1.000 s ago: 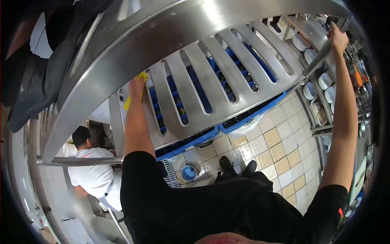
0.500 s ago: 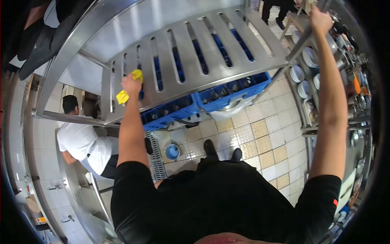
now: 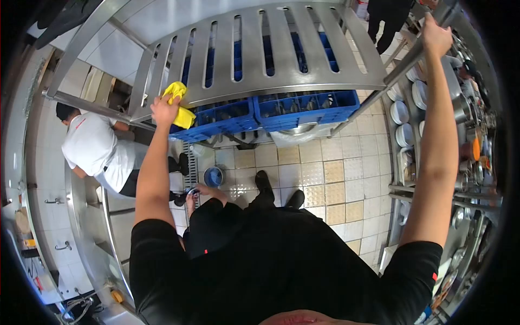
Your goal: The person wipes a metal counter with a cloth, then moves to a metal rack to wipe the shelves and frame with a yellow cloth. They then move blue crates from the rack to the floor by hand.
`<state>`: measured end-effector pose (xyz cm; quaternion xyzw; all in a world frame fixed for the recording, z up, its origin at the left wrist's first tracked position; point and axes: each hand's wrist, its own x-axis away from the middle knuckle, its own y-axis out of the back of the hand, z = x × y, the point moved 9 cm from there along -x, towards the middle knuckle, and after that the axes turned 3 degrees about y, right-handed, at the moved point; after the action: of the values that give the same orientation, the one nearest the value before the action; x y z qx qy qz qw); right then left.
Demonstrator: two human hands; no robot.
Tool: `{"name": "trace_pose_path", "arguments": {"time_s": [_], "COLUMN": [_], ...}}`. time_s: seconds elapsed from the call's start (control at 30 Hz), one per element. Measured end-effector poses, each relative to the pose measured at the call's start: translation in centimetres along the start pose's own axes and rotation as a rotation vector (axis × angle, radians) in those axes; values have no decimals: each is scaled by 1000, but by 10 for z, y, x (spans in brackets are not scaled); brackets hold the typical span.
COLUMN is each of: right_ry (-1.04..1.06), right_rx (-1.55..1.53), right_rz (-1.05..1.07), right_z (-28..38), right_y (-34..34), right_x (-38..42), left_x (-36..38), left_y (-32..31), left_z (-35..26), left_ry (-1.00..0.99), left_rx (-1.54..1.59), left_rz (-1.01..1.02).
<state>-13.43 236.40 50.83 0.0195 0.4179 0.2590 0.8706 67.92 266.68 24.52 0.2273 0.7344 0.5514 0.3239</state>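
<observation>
My left hand point(image 3: 164, 111) is closed around a yellow cloth point(image 3: 185, 117) at the front left edge of a slatted metal shelf point(image 3: 222, 59). Parts of the cloth stick out above and below the fingers. At the upper right, my right hand point(image 3: 436, 37) is closed on a metal post point(image 3: 409, 60) of the same rack. Blue crates point(image 3: 306, 111) with divided compartments stand beneath the shelf.
A person in a white shirt point(image 3: 92, 142) bends at the left. Another person's hands point(image 3: 206, 190) are low, near a blue-filled bucket point(image 3: 213, 176). Someone in dark clothes point(image 3: 385, 21) stands top right. Stacked bowls point(image 3: 400, 112) and pots line the right shelves.
My left hand has moved with the cloth from the slats to the shelf's front edge. The view has shifted, and another person's hands have appeared near the bucket.
</observation>
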Motion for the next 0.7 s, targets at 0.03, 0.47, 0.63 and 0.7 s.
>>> {"name": "trace_pose_path", "arguments": {"time_s": [0.03, 0.47, 0.63, 0.7], "right_ry": [26, 32, 150, 125], "right_rx": [-21, 207, 387, 361], "right_rz": [-38, 244, 269, 252], "right_z": [0, -57, -51, -52], "right_y": [3, -34, -24, -23], "right_x": [0, -40, -37, -38], "left_x": [-3, -120, -198, -232], "left_y": [0, -35, -66, -85], "left_z": [-5, -53, -74, -78], "left_ry": [94, -50, -63, -89], "left_rx": [-48, 251, 303, 256], "left_rz": [10, 48, -6, -10]}}
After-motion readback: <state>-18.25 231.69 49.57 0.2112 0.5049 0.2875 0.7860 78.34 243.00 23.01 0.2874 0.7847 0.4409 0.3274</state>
